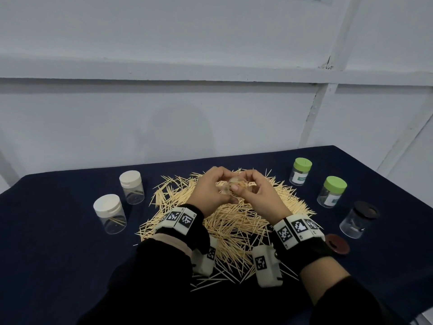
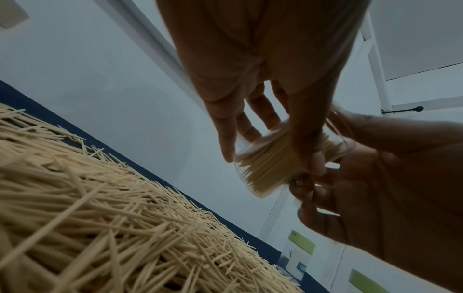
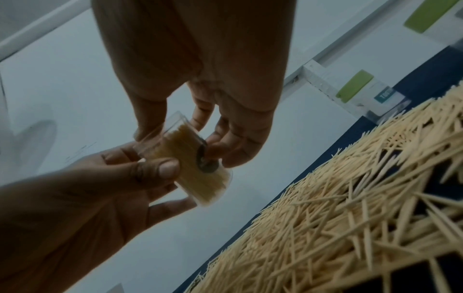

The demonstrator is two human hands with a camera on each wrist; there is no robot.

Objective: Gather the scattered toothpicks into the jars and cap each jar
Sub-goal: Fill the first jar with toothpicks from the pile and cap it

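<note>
Pale grey panelled walls back a desk (image 1: 58,266) under a dark navy cloth, with a broad heap of loose toothpicks (image 1: 234,221) spread across its middle. Above the heap, both hands meet on one small clear jar (image 3: 185,158), tilted and already packed with toothpicks. The left hand (image 1: 210,193) has its grip closed around the jar body, thumb pressed on the side wall. The right hand (image 1: 255,193) pinches at the jar's open end with curled fingers, apparently tamping or feeding sticks in.

Two white-capped jars (image 1: 110,213) stand on the left, each with only a few sticks inside. Two green-capped jars (image 1: 331,191) stand on the right; nearer, a dark-lidded jar (image 1: 358,218) stands beside a loose brown cap (image 1: 337,243), probably the one for the held jar.

What could go wrong: the jar is tilted and uncapped, so a slackened grip or a hard push on the tight bundle could spill sticks back onto the heap. Overfilling may leave tips proud of the rim and stop the cap seating. The sharp points could also prick a fingertip.

As for writing, the green-capped jars carry teal labels; only the letters "TO" can be made out in the wrist views, the rest being too blurred.
</note>
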